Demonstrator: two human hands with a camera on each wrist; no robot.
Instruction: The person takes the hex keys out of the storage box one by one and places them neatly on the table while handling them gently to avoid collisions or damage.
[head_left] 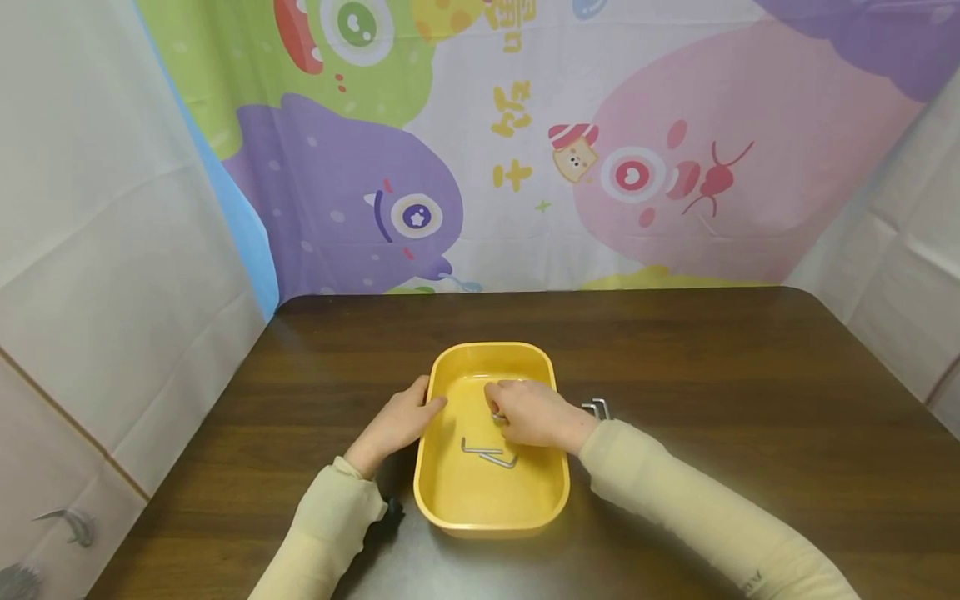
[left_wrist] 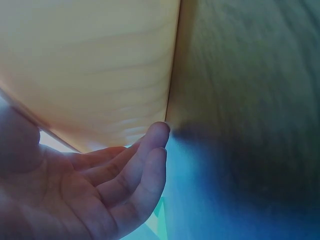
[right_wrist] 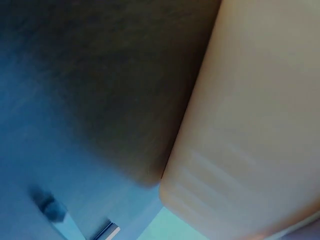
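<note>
A yellow plastic tray (head_left: 491,504) with rounded corners stands on the table. My left hand (head_left: 397,419) holds its left side, thumb over the rim; in the left wrist view the fingers (left_wrist: 135,185) lie bent along the outer wall. My right hand (head_left: 532,411) reaches over the right rim into the tray, fingers curled down around a hex key (head_left: 498,417) of which only a small metal bit shows. Two L-shaped hex keys, one (head_left: 480,451) behind the other (head_left: 498,460), lie on the tray floor. The right wrist view shows the tray's outer wall (right_wrist: 250,125), not the hand.
More hex keys (head_left: 597,407) lie on the dark wooden table (head_left: 720,375), just right of the tray and partly behind the right wrist. A cartoon-printed curtain (head_left: 525,233) hangs along the far edge. A small dark object (head_left: 392,510) shows beside the left sleeve.
</note>
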